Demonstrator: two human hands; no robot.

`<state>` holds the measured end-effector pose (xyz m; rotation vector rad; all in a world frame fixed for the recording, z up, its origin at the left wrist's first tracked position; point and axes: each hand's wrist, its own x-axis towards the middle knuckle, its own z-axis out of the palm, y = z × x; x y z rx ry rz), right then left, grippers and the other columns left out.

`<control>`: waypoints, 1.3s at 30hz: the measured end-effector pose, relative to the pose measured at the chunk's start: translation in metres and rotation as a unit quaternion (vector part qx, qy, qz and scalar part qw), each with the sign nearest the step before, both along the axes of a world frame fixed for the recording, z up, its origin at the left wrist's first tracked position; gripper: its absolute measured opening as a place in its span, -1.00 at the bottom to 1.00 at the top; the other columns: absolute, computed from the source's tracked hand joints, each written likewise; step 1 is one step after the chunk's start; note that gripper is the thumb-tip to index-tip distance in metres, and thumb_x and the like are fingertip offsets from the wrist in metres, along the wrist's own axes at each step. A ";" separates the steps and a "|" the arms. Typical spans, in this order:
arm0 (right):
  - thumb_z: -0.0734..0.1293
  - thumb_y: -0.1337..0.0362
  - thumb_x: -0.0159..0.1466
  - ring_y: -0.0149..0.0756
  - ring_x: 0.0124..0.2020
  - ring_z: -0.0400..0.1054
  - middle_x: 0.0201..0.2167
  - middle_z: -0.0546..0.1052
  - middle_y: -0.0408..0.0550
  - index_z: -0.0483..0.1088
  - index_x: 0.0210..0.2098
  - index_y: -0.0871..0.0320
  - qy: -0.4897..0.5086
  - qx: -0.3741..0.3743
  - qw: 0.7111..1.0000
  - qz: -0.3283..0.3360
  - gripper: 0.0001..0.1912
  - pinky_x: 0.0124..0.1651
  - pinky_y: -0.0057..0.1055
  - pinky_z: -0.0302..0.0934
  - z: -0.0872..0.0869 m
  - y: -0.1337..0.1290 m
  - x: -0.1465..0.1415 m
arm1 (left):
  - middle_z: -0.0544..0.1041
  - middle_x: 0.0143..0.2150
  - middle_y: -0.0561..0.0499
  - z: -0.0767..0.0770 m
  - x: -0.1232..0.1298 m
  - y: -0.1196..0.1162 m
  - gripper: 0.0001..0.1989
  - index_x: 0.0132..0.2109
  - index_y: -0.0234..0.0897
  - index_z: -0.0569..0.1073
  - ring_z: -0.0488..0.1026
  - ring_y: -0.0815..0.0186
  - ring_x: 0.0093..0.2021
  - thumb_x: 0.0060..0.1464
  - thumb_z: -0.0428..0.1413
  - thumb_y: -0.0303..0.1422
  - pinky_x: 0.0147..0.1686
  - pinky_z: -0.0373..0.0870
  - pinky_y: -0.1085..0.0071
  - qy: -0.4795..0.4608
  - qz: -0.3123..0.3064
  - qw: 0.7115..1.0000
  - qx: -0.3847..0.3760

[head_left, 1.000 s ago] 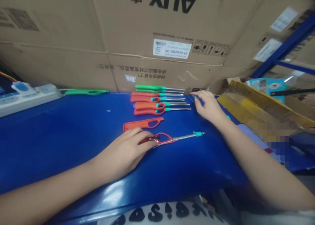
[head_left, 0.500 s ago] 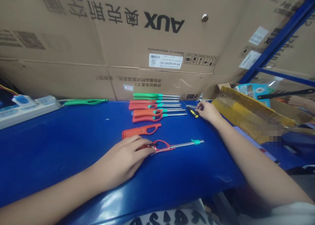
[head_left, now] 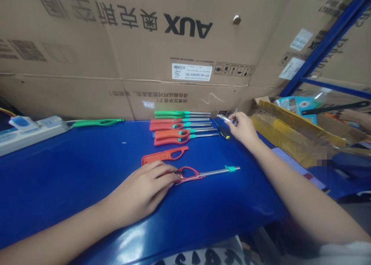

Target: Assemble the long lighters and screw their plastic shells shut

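Opened red lighter (head_left: 214, 173): on the desk (head_left: 72, 160), handle (head_left: 199, 175) under your left hand (head_left: 145, 184); likely light, fragile while open.
Left fingers: closed over the handle, where gentle pressure suits.
Right hand (head_left: 245, 129): your fingers pinch a slim metal tool (head_left: 223, 118), probably stiff, slick; best held mid-length.
Metal barrel (head_left: 218, 172): likely rigid, slippery; a poorer hold.

The near tabletop (head_left: 208, 209) offers passage; lighters (head_left: 169, 134) and cardboard (head_left: 121, 52) block the back.
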<state>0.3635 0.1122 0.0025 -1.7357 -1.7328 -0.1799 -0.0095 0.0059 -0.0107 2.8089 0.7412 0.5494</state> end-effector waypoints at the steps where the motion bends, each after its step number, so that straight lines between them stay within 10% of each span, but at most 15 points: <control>1: 0.37 0.26 0.23 -0.23 -0.36 0.37 -0.31 0.52 0.01 0.42 -0.32 0.16 0.008 0.017 1.000 0.022 -0.91 -0.16 -0.25 0.31 0.003 -0.007 -0.010 | 0.54 0.12 -0.04 0.001 0.001 0.000 -0.70 0.14 -0.13 0.46 0.46 0.19 0.09 0.38 -0.04 -0.44 0.07 0.46 0.21 -0.007 -0.001 1.000 -0.006; 9: 0.39 0.24 0.31 -0.38 -0.44 0.31 -0.39 0.49 -0.12 0.43 -0.27 0.12 0.050 0.080 0.954 0.284 -0.91 -0.36 -0.42 0.24 0.015 -0.078 -0.089 | 0.56 0.08 0.00 0.003 0.002 -0.001 -0.72 0.12 -0.14 0.45 0.46 0.23 0.08 0.35 -0.01 -0.45 0.10 0.42 0.25 -0.021 0.008 0.999 -0.050; 20: 0.37 0.28 0.32 -0.29 -0.34 0.40 -0.37 0.56 -0.07 0.44 -0.17 0.12 -0.099 0.158 0.908 0.376 -0.91 -0.24 -0.33 0.31 0.019 -0.077 -0.077 | 0.56 0.09 -0.01 0.004 0.002 0.001 -0.72 0.14 -0.15 0.44 0.46 0.24 0.09 0.35 0.01 -0.44 0.14 0.40 0.24 -0.013 0.007 0.999 -0.046; 32: 0.37 0.02 0.29 -0.27 -0.25 0.42 -0.32 0.57 -0.12 0.49 -0.31 0.08 -0.214 -0.135 0.948 0.194 -0.75 -0.27 -0.40 0.18 0.012 -0.041 -0.037 | 0.56 0.09 -0.02 0.002 0.001 0.002 -0.72 0.14 -0.15 0.44 0.47 0.21 0.08 0.36 0.00 -0.42 0.10 0.43 0.22 -0.008 0.011 0.999 -0.033; 39: 0.30 0.19 0.39 -0.08 -0.04 0.46 0.01 0.52 0.18 0.48 -0.02 0.23 -0.174 -0.199 0.960 -0.090 -0.72 -0.06 -0.19 0.37 0.031 0.021 0.039 | 0.56 0.06 -0.04 0.001 0.001 0.001 -0.71 0.13 -0.14 0.45 0.48 0.21 0.07 0.35 -0.02 -0.44 0.07 0.46 0.25 -0.026 0.003 0.999 -0.037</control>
